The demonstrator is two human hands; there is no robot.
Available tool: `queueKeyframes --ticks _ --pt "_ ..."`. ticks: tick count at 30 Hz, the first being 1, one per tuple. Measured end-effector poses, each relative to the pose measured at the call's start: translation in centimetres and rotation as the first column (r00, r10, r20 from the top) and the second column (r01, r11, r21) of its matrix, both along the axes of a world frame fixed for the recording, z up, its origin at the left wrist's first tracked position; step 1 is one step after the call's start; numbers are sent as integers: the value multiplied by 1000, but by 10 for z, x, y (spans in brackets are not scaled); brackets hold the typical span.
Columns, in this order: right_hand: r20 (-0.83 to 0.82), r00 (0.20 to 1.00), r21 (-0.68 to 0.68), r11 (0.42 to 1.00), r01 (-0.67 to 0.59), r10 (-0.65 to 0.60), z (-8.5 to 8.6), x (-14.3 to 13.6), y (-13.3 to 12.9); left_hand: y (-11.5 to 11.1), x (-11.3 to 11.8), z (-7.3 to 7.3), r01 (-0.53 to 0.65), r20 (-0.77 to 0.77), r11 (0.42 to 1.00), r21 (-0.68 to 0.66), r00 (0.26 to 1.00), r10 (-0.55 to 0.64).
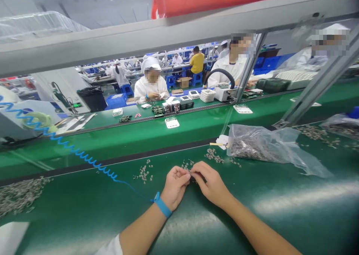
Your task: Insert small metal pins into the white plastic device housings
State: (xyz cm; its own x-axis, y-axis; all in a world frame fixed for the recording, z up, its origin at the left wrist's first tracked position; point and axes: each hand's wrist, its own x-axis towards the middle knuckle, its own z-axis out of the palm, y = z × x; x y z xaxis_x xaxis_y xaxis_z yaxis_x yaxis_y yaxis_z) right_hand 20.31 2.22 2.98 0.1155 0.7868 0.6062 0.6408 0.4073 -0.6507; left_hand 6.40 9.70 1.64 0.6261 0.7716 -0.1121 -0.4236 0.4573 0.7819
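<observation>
My left hand (177, 186) and my right hand (209, 180) meet fingertip to fingertip over the green work surface (112, 217). Between the pinched fingers is a tiny metal part, mostly hidden and too small to make out fully. Just beyond the fingers lies a small group of metal parts (187, 163). Another loose scatter of metal parts (144, 173) is to the left of my hands, and a third little heap (214, 155) sits to the right. A blue wrist strap (162, 205) circles my left wrist.
A blue coiled cord (81, 154) runs from the strap to the upper left. A clear bag (252, 144) of metal parts lies right, a large pile (21, 195) left. Beyond runs a green belt (134, 129) carrying white panels (172, 123). Co-workers sit opposite; a metal frame (112, 40) crosses above.
</observation>
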Motion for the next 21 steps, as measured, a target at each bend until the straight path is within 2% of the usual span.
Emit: queueKeyframes --ticks 21 --pt "-30 999 -45 999 -11 10 3 0 -2 1 -1 -3 12 12 1000 6 1000 -12"
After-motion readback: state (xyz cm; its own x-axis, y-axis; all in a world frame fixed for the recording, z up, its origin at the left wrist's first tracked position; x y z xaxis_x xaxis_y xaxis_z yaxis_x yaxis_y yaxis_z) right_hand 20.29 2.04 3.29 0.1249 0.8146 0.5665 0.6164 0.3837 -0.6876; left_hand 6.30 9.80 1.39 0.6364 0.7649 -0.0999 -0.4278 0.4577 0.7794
